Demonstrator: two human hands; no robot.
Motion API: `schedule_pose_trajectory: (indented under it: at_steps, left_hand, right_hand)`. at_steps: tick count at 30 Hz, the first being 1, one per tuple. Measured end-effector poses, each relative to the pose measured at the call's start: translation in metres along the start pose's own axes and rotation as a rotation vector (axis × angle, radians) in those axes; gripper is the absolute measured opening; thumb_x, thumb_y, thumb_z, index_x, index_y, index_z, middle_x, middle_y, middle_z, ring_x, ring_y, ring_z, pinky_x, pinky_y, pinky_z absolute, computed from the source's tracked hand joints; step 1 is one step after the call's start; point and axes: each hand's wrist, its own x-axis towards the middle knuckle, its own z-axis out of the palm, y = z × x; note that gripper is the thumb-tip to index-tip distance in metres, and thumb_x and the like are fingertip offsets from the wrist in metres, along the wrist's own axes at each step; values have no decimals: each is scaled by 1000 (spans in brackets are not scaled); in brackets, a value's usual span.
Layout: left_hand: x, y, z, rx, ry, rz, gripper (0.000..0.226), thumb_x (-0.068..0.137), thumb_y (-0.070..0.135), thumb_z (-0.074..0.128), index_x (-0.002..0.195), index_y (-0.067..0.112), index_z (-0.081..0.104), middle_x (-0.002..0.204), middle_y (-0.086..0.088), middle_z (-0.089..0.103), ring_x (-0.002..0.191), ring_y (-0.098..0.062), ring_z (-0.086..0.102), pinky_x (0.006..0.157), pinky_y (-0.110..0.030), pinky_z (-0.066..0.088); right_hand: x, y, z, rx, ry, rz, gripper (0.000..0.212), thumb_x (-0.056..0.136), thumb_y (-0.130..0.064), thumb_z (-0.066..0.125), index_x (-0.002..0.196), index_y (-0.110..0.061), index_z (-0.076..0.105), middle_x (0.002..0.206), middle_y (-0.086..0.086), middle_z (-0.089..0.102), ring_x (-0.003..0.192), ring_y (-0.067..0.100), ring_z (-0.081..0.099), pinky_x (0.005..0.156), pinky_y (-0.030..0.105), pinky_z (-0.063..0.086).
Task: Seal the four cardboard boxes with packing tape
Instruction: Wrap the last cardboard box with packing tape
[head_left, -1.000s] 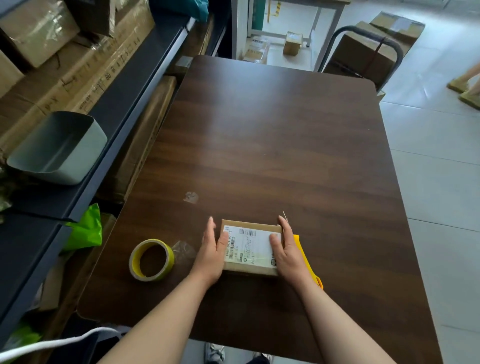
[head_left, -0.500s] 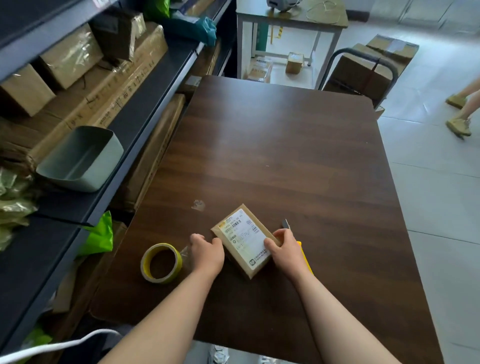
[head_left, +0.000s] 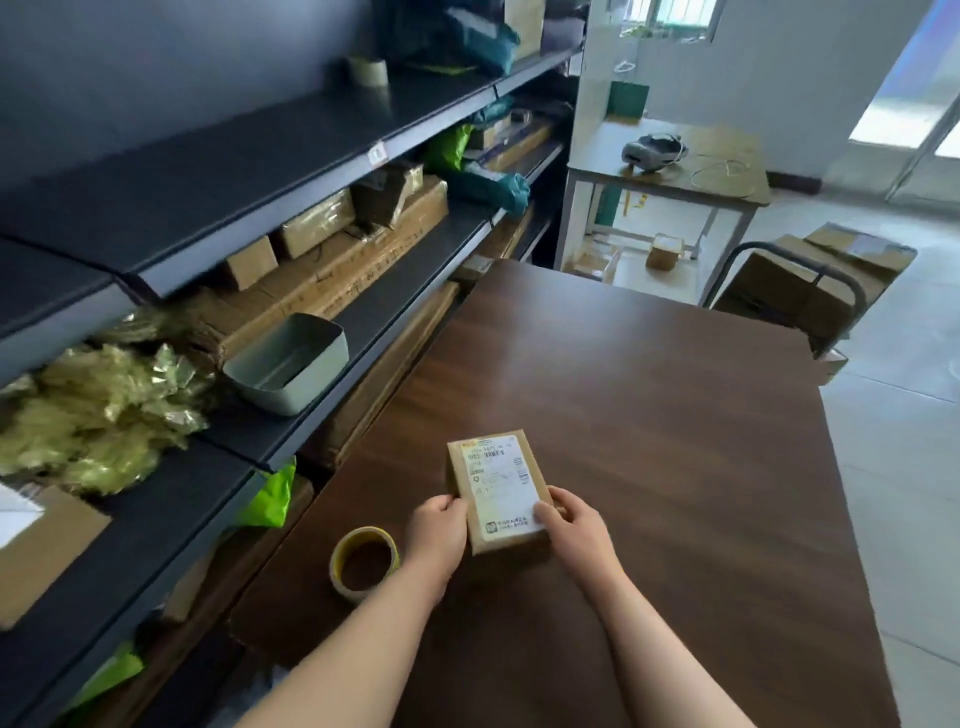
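Observation:
A small flat cardboard box (head_left: 496, 486) with a white shipping label on top is lifted above the near part of the dark wooden table (head_left: 649, 415), its long side pointing away from me. My left hand (head_left: 436, 530) grips its near left edge with curled fingers. My right hand (head_left: 574, 525) grips its near right edge, thumb on the label. A roll of yellow-cored packing tape (head_left: 363, 564) lies flat on the table just left of my left hand. The yellow cutter is hidden now.
Dark shelves (head_left: 218, 171) run along the left, holding cardboard boxes (head_left: 317, 223), a grey plastic bin (head_left: 288, 364) and crumpled wrap (head_left: 98, 415). A trolley with large boxes (head_left: 800, 291) stands beyond the table's far right corner. A small desk (head_left: 670, 176) is farther back.
Both hands turned the box from lying crosswise to pointing away from me and lifted it off the table. My view rose and swung left toward the shelves.

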Motion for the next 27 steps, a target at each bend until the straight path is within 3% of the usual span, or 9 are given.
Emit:
schedule_pose_trajectory:
  at_steps: [4, 7, 9, 11, 15, 17, 21, 25, 27]
  left_hand:
    - [-23, 29, -23, -93, 105, 71, 27, 98, 17, 42, 110, 7, 65, 99, -1, 68, 78, -6, 60, 54, -16, 43]
    - [-46, 44, -46, -178, 218, 133, 29, 96, 20, 43, 105, 9, 67, 105, -1, 69, 91, -13, 61, 73, -25, 48]
    - [-69, 53, -62, -251, 300, 170, 23, 97, 22, 44, 103, 16, 66, 103, 6, 66, 93, -11, 58, 79, -29, 44]
    - [-92, 57, -79, -345, 396, 220, 22, 97, 24, 48, 106, 18, 68, 101, 5, 67, 93, -11, 60, 75, -27, 46]
    - [-146, 57, -118, -486, 532, 307, 19, 95, 27, 55, 83, 26, 69, 85, 6, 70, 80, -6, 63, 56, -20, 46]
    - [-172, 52, -140, -534, 595, 318, 18, 95, 29, 56, 81, 29, 67, 84, 9, 69, 85, -9, 63, 63, -24, 47]
    - [-225, 38, -186, -608, 764, 331, 16, 91, 36, 61, 86, 26, 72, 95, 6, 73, 97, -16, 64, 91, -38, 51]
    - [-274, 21, -229, -662, 906, 371, 16, 92, 37, 59, 94, 26, 71, 98, 6, 73, 98, -15, 65, 90, -38, 53]
    - [-297, 10, -250, -668, 991, 375, 19, 92, 41, 59, 96, 27, 72, 98, 7, 73, 99, -15, 65, 92, -41, 52]
  right_hand:
    - [-5, -45, -4, -46, -56, -158, 35, 93, -24, 57, 127, -22, 62, 95, -16, 69, 83, -4, 64, 62, 11, 47]
    - [-16, -80, -4, -58, -114, -281, 36, 94, -29, 58, 129, -24, 60, 92, -20, 67, 83, -2, 64, 66, 17, 49]
    - [-29, -102, 1, -47, -159, -361, 36, 95, -30, 58, 130, -23, 60, 90, -20, 66, 82, -2, 64, 65, 16, 49]
    - [-45, -122, 9, -21, -218, -422, 36, 96, -32, 58, 130, -24, 60, 91, -18, 67, 82, -1, 65, 62, 14, 48]
    - [-84, -159, 32, 6, -364, -508, 37, 96, -36, 55, 132, -25, 59, 96, -16, 68, 84, 2, 66, 63, 16, 52]
    - [-108, -175, 46, 16, -439, -558, 39, 96, -37, 56, 133, -25, 57, 95, -16, 67, 84, 3, 66, 64, 20, 54]
    - [-162, -208, 81, -13, -573, -685, 41, 97, -38, 54, 136, -24, 55, 101, -12, 64, 90, 5, 60, 70, 24, 51]
    - [-217, -234, 120, -37, -685, -767, 37, 97, -39, 52, 132, -26, 59, 94, -21, 61, 89, 5, 60, 77, 31, 55]
    - [-245, -243, 141, -55, -752, -814, 35, 97, -39, 51, 129, -27, 61, 93, -24, 61, 89, 4, 60, 73, 28, 53]
